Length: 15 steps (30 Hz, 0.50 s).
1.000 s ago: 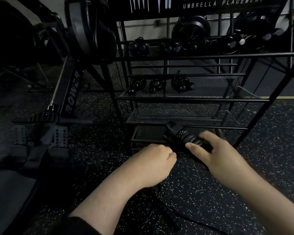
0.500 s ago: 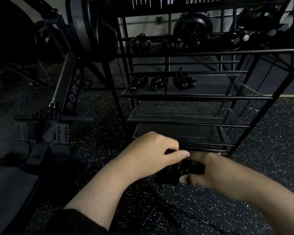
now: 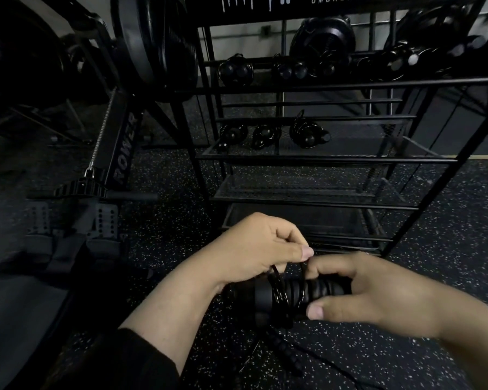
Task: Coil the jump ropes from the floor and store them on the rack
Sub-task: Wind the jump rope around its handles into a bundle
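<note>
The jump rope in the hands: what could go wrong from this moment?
1. The left hand only pinches the thin cord, so the loops around the handles may slip off and unwind.
2. Another jump rope trails on the floor just below; it could tangle with the coil.
3. The right hand holds the handles only at one end, so the bundle may tilt or drop.

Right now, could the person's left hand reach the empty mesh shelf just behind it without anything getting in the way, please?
Probably yes. The left hand is just in front of the mesh shelf, whose open front is unobstructed, but it pinches the rope wound round the handles the right hand grips.
</note>
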Available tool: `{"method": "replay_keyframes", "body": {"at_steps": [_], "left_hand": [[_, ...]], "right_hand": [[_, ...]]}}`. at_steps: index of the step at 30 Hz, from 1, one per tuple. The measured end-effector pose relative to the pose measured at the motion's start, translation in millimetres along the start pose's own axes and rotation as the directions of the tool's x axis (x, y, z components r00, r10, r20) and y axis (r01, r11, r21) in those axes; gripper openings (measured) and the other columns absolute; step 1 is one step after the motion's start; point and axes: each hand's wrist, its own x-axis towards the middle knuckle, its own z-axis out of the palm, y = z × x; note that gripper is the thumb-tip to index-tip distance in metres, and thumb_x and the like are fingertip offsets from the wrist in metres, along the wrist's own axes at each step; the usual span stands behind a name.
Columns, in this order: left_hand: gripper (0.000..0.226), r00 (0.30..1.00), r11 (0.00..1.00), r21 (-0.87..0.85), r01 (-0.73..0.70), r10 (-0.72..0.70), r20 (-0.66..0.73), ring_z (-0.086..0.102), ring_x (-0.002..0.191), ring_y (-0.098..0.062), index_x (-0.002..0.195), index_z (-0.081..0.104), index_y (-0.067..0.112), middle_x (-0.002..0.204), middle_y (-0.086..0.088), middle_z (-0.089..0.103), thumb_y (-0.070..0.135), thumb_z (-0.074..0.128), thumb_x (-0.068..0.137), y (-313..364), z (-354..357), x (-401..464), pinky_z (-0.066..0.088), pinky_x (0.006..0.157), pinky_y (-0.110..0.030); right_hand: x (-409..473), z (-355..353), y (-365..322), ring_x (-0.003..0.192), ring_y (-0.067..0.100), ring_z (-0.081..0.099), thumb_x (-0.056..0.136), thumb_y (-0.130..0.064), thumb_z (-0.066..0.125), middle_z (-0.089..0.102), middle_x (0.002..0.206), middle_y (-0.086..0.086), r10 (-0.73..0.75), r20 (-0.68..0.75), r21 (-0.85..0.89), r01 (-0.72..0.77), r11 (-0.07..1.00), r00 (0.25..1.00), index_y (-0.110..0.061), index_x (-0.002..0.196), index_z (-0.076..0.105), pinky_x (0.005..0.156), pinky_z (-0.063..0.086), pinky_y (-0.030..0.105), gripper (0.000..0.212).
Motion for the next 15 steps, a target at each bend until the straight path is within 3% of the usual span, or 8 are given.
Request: {"method": "replay_keyframes", "body": {"at_steps": [2, 5, 7, 11, 15], "left_hand": [[0.018, 0.999, 0.998, -0.062, -0.017, 0.019, 0.044, 0.045, 0.052, -0.007, 0.077, 0.072, 0.028, 0.056, 0.006, 0.056, 0.023, 0.071, 0.094, 0.0, -2.6, 0.7, 0.035, 0.054, -0.021], [0.013, 0.995, 0.990, -0.127, -0.058, 0.067, 0.069, 0.045, 0.055, -0.012, 0.078, 0.073, 0.031, 0.059, -0.005, 0.061, 0.037, 0.074, 0.089, -0.2, -6.8, 1.0, 0.032, 0.056, -0.026], [0.015, 0.994, 0.986, -0.148, -0.075, 0.086, 0.065, 0.045, 0.057, -0.014, 0.078, 0.075, 0.033, 0.063, -0.011, 0.059, 0.045, 0.075, 0.087, -2.3, -8.9, 0.3, 0.033, 0.056, -0.025], [0.013, 0.996, 0.983, -0.180, -0.029, 0.043, 0.074, 0.051, 0.053, 0.000, 0.075, 0.071, 0.026, 0.059, 0.011, 0.059, 0.035, 0.067, 0.084, -2.5, -8.6, -0.8, 0.039, 0.051, -0.012], [0.024, 0.985, 0.990, -0.119, 0.076, -0.056, 0.163, 0.051, 0.051, 0.006, 0.077, 0.063, 0.019, 0.054, 0.018, 0.057, 0.015, 0.058, 0.100, 0.7, -8.0, 1.0, 0.040, 0.054, -0.008]], "right_hand": [[-1.0, 1.1, -0.3, 0.071, 0.002, 0.053, 0.079, -0.057, 0.078, 0.061, 0.076, -0.014, -0.023, -0.020, 0.016, 0.024, 1.000, 1.000, -0.038, 0.093, 0.066, 0.068, 0.045, 0.024, 0.027], [-1.3, 3.2, 1.3, 0.077, 0.005, 0.057, 0.072, -0.064, 0.077, 0.070, 0.090, -0.008, -0.011, -0.079, 0.007, 0.011, 1.000, 0.997, -0.043, 0.106, 0.056, 0.074, 0.054, 0.034, 0.044], [-2.3, 3.5, 0.5, 0.077, 0.005, 0.057, 0.074, -0.062, 0.077, 0.070, 0.093, -0.004, -0.025, -0.097, 0.017, 0.027, 0.999, 0.995, -0.044, 0.110, 0.053, 0.074, 0.054, 0.033, 0.047], [-4.2, 3.1, -4.8, 0.069, -0.002, 0.054, 0.079, -0.051, 0.081, 0.066, 0.079, -0.015, -0.053, -0.088, 0.059, 0.059, 0.997, 0.995, -0.037, 0.095, 0.060, 0.066, 0.047, 0.019, 0.030], [-5.0, 5.0, -4.3, 0.072, 0.001, 0.055, 0.071, -0.055, 0.080, 0.069, 0.085, -0.011, -0.042, -0.138, 0.072, 0.052, 0.996, 0.989, -0.037, 0.101, 0.055, 0.068, 0.048, 0.023, 0.043]]}}
